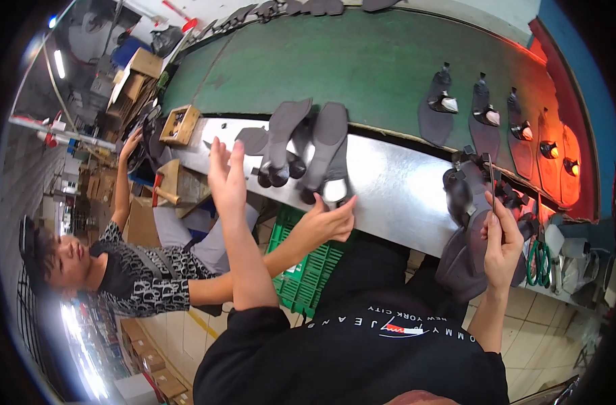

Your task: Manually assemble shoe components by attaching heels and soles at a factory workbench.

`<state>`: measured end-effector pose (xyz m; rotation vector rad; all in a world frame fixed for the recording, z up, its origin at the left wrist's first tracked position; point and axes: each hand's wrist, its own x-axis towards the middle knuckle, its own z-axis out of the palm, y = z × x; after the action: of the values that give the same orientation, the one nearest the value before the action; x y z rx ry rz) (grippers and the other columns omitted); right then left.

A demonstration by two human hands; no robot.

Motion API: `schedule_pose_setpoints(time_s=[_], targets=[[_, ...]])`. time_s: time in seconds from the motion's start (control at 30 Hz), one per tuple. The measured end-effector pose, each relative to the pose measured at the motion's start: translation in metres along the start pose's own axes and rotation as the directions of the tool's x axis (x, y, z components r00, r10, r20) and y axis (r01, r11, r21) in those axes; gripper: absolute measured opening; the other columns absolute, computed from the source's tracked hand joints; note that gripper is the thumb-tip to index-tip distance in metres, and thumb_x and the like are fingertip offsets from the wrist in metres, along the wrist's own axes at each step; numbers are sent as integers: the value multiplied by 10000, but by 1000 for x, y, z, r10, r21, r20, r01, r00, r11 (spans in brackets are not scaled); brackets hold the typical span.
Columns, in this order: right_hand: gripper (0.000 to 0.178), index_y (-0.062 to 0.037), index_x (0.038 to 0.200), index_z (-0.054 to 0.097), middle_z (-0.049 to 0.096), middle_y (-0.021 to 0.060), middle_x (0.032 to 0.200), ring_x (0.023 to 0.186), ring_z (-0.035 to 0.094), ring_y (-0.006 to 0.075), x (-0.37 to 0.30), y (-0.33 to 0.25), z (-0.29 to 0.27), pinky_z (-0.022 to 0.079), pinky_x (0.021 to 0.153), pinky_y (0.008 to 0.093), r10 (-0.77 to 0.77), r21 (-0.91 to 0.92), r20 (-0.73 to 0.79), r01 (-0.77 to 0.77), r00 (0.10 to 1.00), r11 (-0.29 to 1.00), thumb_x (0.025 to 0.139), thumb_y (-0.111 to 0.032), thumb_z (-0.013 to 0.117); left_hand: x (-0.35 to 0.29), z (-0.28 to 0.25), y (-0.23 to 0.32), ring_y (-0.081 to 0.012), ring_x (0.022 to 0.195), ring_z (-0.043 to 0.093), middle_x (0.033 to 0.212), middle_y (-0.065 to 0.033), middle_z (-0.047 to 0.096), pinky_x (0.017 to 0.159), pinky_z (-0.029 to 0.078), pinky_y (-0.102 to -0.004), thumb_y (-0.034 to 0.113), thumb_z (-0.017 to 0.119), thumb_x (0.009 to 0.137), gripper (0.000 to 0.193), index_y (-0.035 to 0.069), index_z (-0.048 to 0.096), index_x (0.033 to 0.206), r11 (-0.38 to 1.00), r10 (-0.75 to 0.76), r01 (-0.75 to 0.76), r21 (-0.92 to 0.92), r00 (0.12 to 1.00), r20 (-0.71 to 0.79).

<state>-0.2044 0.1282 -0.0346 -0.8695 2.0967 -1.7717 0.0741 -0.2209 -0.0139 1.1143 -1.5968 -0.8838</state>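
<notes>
My left hand point(228, 177) is raised over the left part of the metal shelf, fingers stretched out and nothing in it. Close to it lie a small dark sole piece point(252, 140) and a pair of dark grey shoe soles point(284, 128) with black rounded parts attached. My right hand point(502, 241) pinches a thin, rod-like tool point(492, 177), pointing up; its tip is too small to make out. Below and beside that hand is a pile of dark sole pieces point(462, 270) and black shoe parts point(458, 192). A co-worker's hand point(329, 220) touches another dark sole pair point(329, 145) with a shiny silver part.
A green conveyor belt point(362, 61) runs behind the metal shelf point(396, 172), carrying several soles point(436, 111) toward a red-lit opening point(565, 148). Green-handled scissors point(540, 262) hang at right. A co-worker point(139, 270) sits at left near a hammer point(163, 192), wooden box point(180, 125) and green crate point(301, 270).
</notes>
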Motion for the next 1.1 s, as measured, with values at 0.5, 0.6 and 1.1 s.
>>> schedule_pose_setpoints(time_s=[0.5,0.6,1.1], targets=[[290,-60,1078,635,575,118,783,701,588,271,14,44,-34,464,639,353,-125,-486,-170,27,978,873,794,-5,613,-58,327,23,-401,1249,421,1328,-237,466,1027,350,-429,379,648,813,669,-9,443,1318,946,204,-304,109,825,527],[279,-77,1034,640,591,98,794,751,593,270,18,46,-34,465,668,369,-181,-533,-131,85,975,842,763,-13,645,-49,370,-5,-443,1253,396,1344,-257,439,1025,345,-462,381,642,821,623,81,455,1334,918,133,-326,225,789,600],[206,-65,963,675,611,86,955,841,559,271,-2,36,-38,446,757,351,-284,-463,-141,190,948,866,757,-54,667,-48,274,59,-81,756,522,970,-12,592,689,434,-211,60,742,758,240,-15,652,968,818,17,286,-499,855,518]])
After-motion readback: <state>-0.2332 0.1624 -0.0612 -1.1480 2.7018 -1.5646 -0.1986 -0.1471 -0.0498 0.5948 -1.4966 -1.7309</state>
